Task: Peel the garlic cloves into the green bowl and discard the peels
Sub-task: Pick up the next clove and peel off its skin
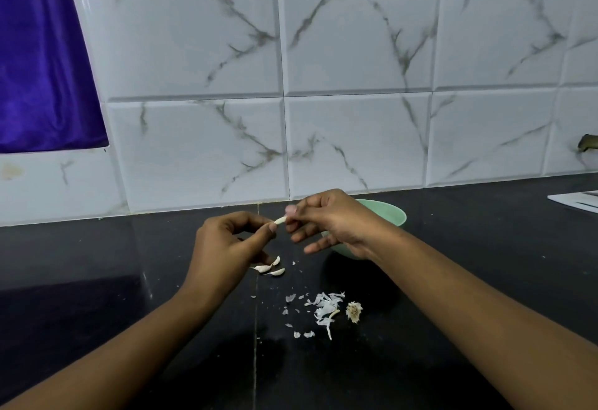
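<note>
While both of my bare hands hover above the glossy black stone counter [97, 280], a single small pale garlic clove [280, 220] bridges the gap between them, pinched at each end. My left hand [226, 241] presses thumb and forefinger together on the clove's lower left tip; my right hand [330, 218] nips the upper right end between thumb and forefinger, its other fingers [318, 245] spread loosely below. The clove's long axis runs from my left fingertips up and right toward my right ones, so any pull along that line would, I judge, strip the skin lengthwise.

The round pale green bowl [393, 213] sits just behind and beneath my right hand, which hides most of it; I cannot tell what it holds. That makes my right hand the nearer one for dropping the clove once it is bare.

Three more unpeeled white cloves [269, 268] lie on the counter just below my left hand. A scatter of thin white papery peels [325, 307] lies nearer to me, with the dry tan garlic root stub [353, 311] just beside it. White marble-veined wall tiles [356, 53] rise behind the counter. Judging by what lies here, the peeling is partway through, and the peels are not yet discarded.
</note>
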`<act>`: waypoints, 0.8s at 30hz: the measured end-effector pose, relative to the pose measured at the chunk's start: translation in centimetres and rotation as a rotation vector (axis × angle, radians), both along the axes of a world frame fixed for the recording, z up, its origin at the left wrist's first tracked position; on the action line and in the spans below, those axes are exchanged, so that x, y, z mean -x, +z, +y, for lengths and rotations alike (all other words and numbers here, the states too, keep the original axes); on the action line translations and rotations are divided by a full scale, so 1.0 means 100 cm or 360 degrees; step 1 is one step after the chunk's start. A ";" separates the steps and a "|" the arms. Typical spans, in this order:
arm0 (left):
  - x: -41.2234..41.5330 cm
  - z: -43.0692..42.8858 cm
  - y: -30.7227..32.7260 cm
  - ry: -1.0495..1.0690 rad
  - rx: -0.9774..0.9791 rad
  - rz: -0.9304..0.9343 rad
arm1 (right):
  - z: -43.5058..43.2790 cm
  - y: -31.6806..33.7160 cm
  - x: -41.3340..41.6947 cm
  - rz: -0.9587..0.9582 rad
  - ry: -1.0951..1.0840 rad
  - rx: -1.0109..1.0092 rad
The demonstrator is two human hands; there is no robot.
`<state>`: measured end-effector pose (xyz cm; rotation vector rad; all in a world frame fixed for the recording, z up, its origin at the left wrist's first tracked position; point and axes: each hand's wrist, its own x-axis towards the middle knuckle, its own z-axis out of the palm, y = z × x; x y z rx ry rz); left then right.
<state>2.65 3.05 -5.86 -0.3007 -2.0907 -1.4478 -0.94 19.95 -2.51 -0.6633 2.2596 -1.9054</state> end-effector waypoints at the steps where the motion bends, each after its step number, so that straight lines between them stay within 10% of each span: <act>1: 0.000 0.000 0.000 -0.0008 -0.0007 -0.0007 | -0.001 -0.001 0.000 0.0033 0.0022 -0.0017; 15: -0.001 -0.001 -0.001 0.0217 0.0498 0.0241 | -0.021 -0.017 -0.003 0.0254 -0.0161 -0.0049; 24: 0.001 -0.005 -0.002 0.0390 0.0953 0.0535 | -0.020 -0.013 -0.006 -0.0319 0.0054 0.0062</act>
